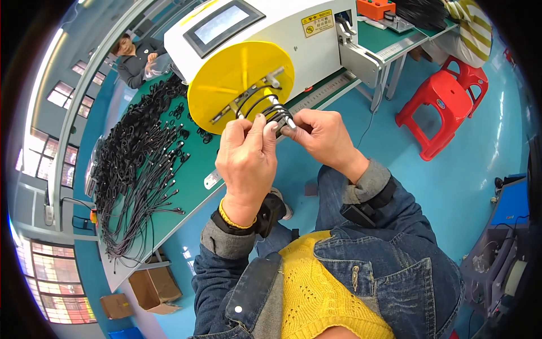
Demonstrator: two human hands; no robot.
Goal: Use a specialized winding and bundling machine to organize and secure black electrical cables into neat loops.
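Black coiled cable (278, 113) is pinched just before the yellow winding disc (237, 76) by the fingers of the left hand (247, 155) and right hand (323, 135), a grip best kept tight so the loops are not let slip.

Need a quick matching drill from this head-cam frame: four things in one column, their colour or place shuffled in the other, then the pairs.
Things:
1. winding disc
2. plastic stool
3. pile of black cables
4. coiled black cable

Descriptions:
A. red, on the blue floor to the person's right
B. spread over the green bench to the person's left
C. yellow, on the front of the white machine
D. pinched between the left hand and the right hand

Pairs: 1-C, 2-A, 3-B, 4-D
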